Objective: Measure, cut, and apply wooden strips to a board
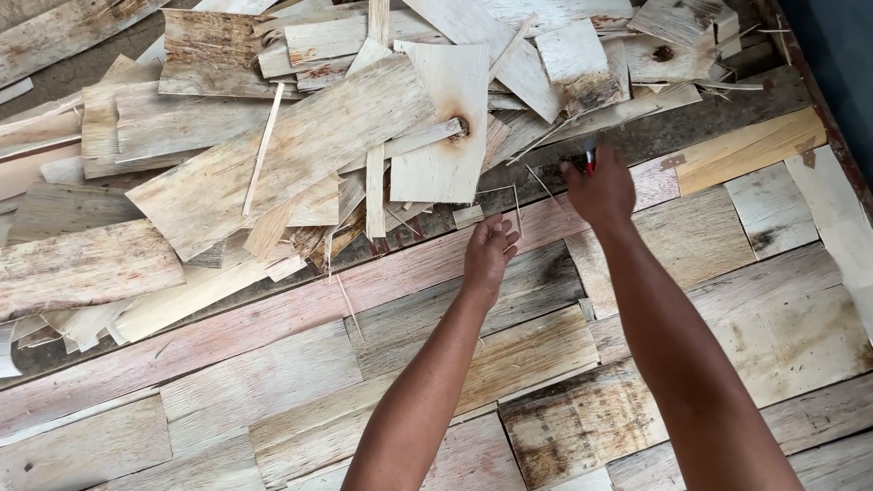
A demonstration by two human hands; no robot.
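My left hand (488, 255) reaches forward over the flat sheets of wood veneer, fingers loosely curled around a thin wood sliver (516, 211) near a small veneer scrap (468, 216). My right hand (598, 191) is closed around a small red-tipped tool (589, 156), its tip pointing up toward the dark gap in the boards. Just beyond both hands lies a pale veneer sheet with a dark knot (447, 123).
A loose heap of veneer pieces (273, 145) fills the upper left and middle. Flat veneer sheets (273, 373) laid edge to edge cover the near surface. A yellowish strip (747, 147) lies at the right, by a dark wall (841, 55).
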